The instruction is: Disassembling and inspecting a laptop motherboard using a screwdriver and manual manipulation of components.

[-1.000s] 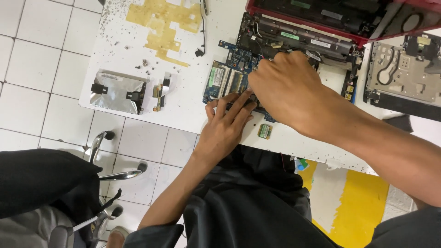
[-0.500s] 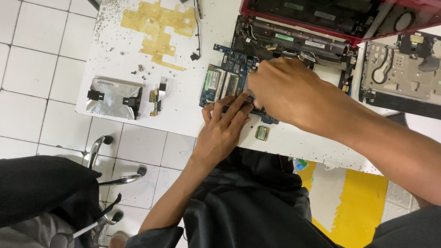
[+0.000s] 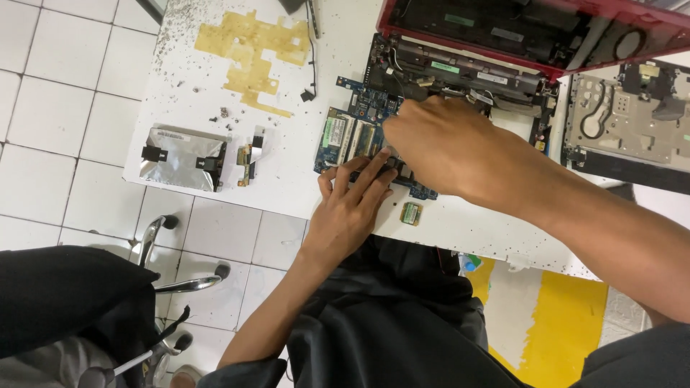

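A blue laptop circuit board (image 3: 356, 129) lies on the white table (image 3: 287, 172), just in front of an opened red laptop shell (image 3: 532, 29). My left hand (image 3: 352, 205) rests flat with its fingers spread on the board's near edge. My right hand (image 3: 449, 147) reaches over the board's right part with its fingers curled down onto it; what the fingertips grip is hidden. A small square chip module (image 3: 410, 213) lies loose on the table near my left hand.
A silver drive in a bracket (image 3: 181, 158) and a small ribbon connector piece (image 3: 248, 154) lie at the table's left. Yellow tape residue (image 3: 251, 50) marks the tabletop. A grey laptop base panel (image 3: 625, 122) sits at right. A chair's chrome base (image 3: 172, 287) stands on the white tiled floor.
The view has shifted slightly. My right hand has moved a little to the left over the board; my left hand stays pressed on the board's near edge.
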